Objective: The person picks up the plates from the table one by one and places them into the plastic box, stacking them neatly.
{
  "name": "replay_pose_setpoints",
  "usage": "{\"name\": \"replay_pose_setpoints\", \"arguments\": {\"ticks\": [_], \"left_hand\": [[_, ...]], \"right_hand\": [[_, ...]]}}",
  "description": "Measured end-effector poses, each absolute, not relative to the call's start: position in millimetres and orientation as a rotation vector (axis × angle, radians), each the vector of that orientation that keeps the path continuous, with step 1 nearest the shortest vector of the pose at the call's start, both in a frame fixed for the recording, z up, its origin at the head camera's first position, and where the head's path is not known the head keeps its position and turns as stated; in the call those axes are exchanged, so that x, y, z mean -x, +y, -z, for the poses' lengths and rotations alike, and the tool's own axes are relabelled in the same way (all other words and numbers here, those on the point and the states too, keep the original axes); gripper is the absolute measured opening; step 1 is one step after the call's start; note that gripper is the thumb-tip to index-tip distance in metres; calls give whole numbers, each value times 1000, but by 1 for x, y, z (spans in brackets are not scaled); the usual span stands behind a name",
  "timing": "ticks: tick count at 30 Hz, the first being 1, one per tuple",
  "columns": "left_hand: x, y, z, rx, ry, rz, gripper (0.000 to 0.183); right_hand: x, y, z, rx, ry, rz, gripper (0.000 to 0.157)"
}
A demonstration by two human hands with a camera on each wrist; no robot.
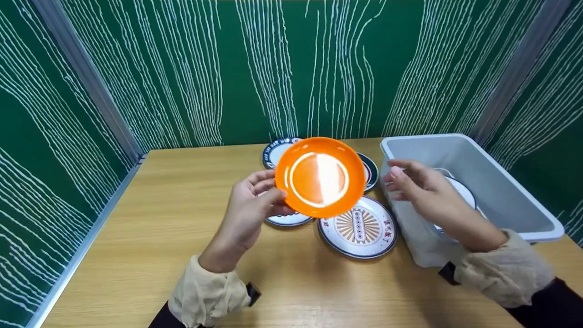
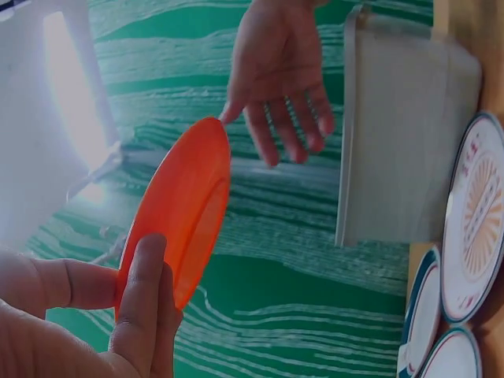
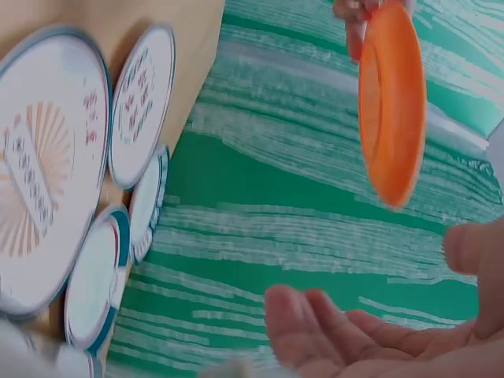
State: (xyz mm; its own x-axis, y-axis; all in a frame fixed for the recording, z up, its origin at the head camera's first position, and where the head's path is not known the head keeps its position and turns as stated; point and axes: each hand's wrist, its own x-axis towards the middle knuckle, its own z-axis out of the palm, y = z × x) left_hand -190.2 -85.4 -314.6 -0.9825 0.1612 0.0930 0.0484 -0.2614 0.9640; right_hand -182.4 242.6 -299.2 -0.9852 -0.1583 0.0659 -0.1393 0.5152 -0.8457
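An orange plate [image 1: 296, 177] is held up above the table by my left hand [image 1: 253, 202], thumb on its face and fingers behind its left edge. The left wrist view shows the same orange plate [image 2: 185, 213] pinched at its lower rim. My right hand [image 1: 428, 196] is apart from the plate, fingers spread, in front of the grey bin. In the right wrist view the right hand [image 3: 378, 339] holds nothing. Below the orange plate lies a white plate with a sunburst pattern [image 1: 360, 230]; another white plate [image 1: 289, 220] is partly hidden behind the left hand.
A plate with a dark lettered rim [image 1: 272, 152] and a dark green-rimmed plate [image 1: 371, 171] lie farther back, partly covered from sight. The grey bin [image 1: 514, 191] at the right contains white dishware [image 1: 464, 193]. Green patterned panels [image 1: 182, 68] enclose the wooden table [image 1: 191, 200].
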Motion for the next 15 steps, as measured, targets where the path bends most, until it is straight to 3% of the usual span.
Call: {"name": "replay_pose_setpoints", "arguments": {"ticks": [8,15], "left_hand": [[176,-70,319,-260,1835,-2377,51],[170,-57,327,-273,1811,-2391,52]], "right_hand": [[171,218,304,167,2130,2041,60],[168,208,316,19,1890,2294,26]]}}
